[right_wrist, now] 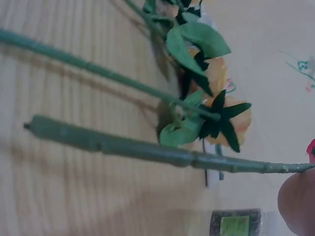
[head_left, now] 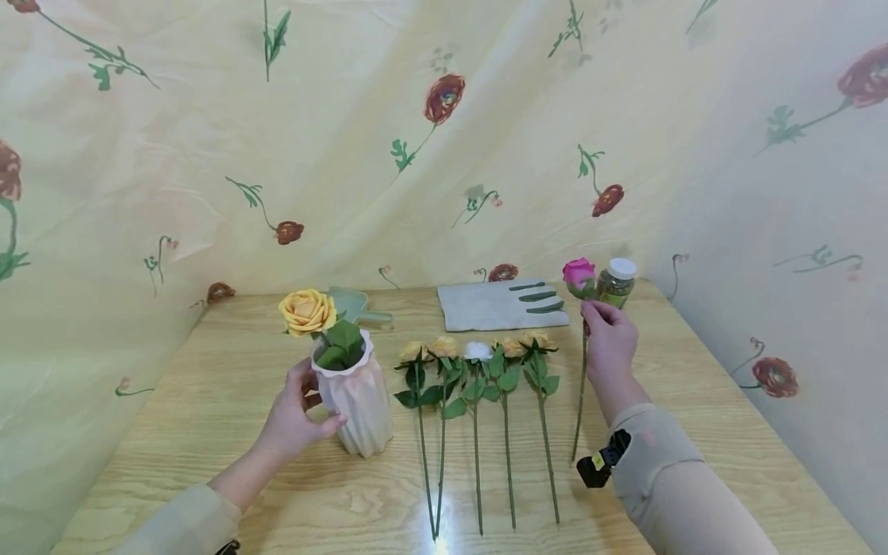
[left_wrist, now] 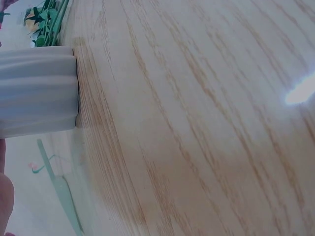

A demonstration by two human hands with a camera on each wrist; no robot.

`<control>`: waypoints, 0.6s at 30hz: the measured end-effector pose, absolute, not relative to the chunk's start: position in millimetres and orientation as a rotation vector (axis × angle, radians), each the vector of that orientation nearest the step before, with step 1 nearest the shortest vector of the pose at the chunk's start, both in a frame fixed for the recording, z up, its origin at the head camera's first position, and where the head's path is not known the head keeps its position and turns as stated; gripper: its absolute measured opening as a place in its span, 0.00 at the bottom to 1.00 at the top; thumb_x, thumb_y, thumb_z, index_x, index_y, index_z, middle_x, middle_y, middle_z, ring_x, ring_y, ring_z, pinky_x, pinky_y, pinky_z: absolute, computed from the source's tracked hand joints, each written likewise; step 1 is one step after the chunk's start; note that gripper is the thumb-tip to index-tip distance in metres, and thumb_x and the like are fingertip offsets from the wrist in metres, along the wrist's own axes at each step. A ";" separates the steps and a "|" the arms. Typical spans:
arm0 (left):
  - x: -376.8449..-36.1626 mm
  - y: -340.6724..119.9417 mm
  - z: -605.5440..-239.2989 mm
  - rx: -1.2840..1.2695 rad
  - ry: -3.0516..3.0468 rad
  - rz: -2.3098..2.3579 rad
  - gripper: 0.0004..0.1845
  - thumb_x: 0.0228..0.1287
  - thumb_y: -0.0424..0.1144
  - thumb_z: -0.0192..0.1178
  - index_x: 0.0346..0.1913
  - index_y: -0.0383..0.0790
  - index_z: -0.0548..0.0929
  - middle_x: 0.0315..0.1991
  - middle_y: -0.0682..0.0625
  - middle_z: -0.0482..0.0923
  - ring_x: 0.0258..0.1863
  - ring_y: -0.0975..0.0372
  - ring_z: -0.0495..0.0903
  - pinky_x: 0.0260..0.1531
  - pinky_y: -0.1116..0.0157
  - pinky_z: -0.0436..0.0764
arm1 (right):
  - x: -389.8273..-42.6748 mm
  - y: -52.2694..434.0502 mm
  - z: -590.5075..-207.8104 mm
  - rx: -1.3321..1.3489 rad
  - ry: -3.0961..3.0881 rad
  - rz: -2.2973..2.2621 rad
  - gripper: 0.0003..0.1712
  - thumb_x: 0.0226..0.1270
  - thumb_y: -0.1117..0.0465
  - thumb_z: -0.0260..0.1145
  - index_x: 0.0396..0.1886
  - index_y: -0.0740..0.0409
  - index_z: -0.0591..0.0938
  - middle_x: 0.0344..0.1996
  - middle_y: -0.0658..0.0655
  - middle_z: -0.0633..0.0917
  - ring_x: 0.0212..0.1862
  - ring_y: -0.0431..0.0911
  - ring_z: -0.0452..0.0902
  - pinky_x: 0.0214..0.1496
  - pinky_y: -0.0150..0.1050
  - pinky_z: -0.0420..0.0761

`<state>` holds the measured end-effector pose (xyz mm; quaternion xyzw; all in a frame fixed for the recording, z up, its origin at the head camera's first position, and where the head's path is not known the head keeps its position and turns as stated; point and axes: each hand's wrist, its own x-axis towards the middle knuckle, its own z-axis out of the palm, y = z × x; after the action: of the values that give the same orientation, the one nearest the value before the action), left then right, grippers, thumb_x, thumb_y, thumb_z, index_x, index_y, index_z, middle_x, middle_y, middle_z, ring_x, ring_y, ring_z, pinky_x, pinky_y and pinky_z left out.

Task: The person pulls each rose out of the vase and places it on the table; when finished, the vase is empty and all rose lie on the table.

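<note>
Our right hand (head_left: 610, 339) fingers (head_left: 595, 312) pinch pink rose (head_left: 579, 274) stem just below bloom, stem hanging to worktop (head_left: 208, 401), right of five roses (head_left: 479, 362) lying in row. Our left hand (head_left: 294, 416) fingers curl round white vase (head_left: 357, 401), left of row; yellow rose (head_left: 307, 311) stands in it. Jar (head_left: 616, 281) and grey mat (head_left: 499, 306) far side.

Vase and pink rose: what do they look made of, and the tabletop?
The vase looks like matte glazed ceramic, possibly plastic: ribbed, pale pink-white, opaque, no gloss. The pink rose, pinched by the right hand, looks artificial: its stem is thick, uniformly green and segmented like moulded plastic. The table looks like light wood or wood-grain laminate, with a sheen.
</note>
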<state>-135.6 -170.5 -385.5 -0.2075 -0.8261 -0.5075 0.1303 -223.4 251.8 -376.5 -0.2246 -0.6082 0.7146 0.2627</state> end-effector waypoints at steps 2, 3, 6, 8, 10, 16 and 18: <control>-134.0 -169.2 -382.4 -0.601 -2.405 -1.457 0.44 0.30 0.21 0.68 0.56 0.30 0.55 0.39 0.40 0.69 0.35 0.57 0.71 0.37 0.68 0.76 | -222.2 254.3 -381.1 -0.632 -1.701 1.898 0.14 0.50 0.58 0.67 0.37 0.59 0.80 0.31 0.50 0.76 0.31 0.39 0.70 0.31 0.25 0.72; -133.9 -169.0 -382.0 -0.607 -2.401 -1.450 0.44 0.30 0.20 0.68 0.56 0.30 0.55 0.39 0.40 0.69 0.35 0.58 0.71 0.36 0.69 0.76 | -221.5 255.1 -383.5 -0.646 -1.714 1.888 0.14 0.49 0.58 0.68 0.37 0.59 0.80 0.30 0.50 0.76 0.31 0.38 0.70 0.30 0.25 0.71; -135.8 -170.1 -384.6 -0.643 -2.371 -1.444 0.45 0.30 0.20 0.67 0.56 0.30 0.55 0.39 0.40 0.69 0.36 0.59 0.70 0.36 0.69 0.76 | -220.0 257.3 -391.2 -0.674 -1.768 1.856 0.14 0.49 0.58 0.68 0.36 0.58 0.80 0.28 0.49 0.76 0.29 0.38 0.69 0.27 0.24 0.70; -139.3 -172.8 -391.3 -0.652 -2.358 -1.464 0.46 0.30 0.21 0.68 0.57 0.31 0.55 0.40 0.40 0.69 0.36 0.60 0.70 0.36 0.69 0.76 | -218.9 258.4 -397.1 -0.689 -1.807 1.835 0.14 0.49 0.58 0.68 0.36 0.58 0.80 0.26 0.48 0.76 0.28 0.37 0.69 0.26 0.24 0.70; -143.1 -175.8 -398.6 -0.651 -2.356 -1.480 0.46 0.30 0.21 0.68 0.57 0.33 0.55 0.41 0.41 0.69 0.37 0.60 0.71 0.36 0.69 0.76 | -217.4 259.9 -403.7 -0.694 -1.876 1.797 0.15 0.50 0.57 0.67 0.37 0.58 0.80 0.26 0.47 0.76 0.27 0.37 0.69 0.26 0.24 0.70; -149.2 -181.1 -411.4 -0.622 -2.379 -1.520 0.47 0.32 0.26 0.70 0.59 0.38 0.54 0.42 0.44 0.69 0.38 0.56 0.71 0.38 0.65 0.77 | -210.7 264.6 -422.1 -0.744 -2.117 1.653 0.18 0.54 0.55 0.63 0.43 0.59 0.78 0.31 0.48 0.76 0.30 0.37 0.69 0.29 0.26 0.71; -149.9 -181.6 -413.0 -0.638 -2.364 -1.514 0.47 0.33 0.27 0.70 0.60 0.39 0.55 0.42 0.44 0.68 0.38 0.56 0.71 0.37 0.65 0.77 | -207.9 266.0 -426.8 -0.755 -2.215 1.590 0.18 0.55 0.54 0.62 0.44 0.58 0.77 0.34 0.50 0.77 0.33 0.38 0.70 0.32 0.26 0.71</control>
<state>-149.9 -181.6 -413.0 -0.2197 -0.8141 -0.5214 0.1308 -207.9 266.0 -426.8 -0.2637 -0.7734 0.5551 0.1557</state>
